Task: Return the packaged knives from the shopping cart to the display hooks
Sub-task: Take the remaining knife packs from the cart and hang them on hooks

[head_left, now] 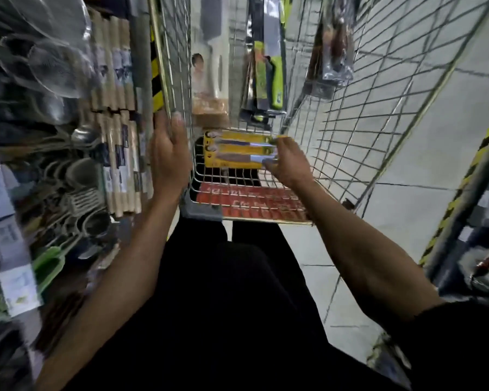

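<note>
Knife pack point(235, 150), yellow card, at 6 o'clock end inside shopping cart point(350, 136); pinched at 3 o'clock end by right-hand grip point(288, 162). Left-hand grip point(168, 153) apart, flat against cart's 9 o'clock wall.

The wire shopping cart point(350, 122) stands on the pale tiled floor point(424, 165), its left wall touching the fingers of my left hand point(168, 153). In it, beyond the yellow knife pack point(235, 150) pinched in my right hand point(287, 162), lie a green-handled knife pack point(275, 80) and a white-carded pack point(209, 71). A brown-handled pack point(335, 52) leans on the right wall.
</note>
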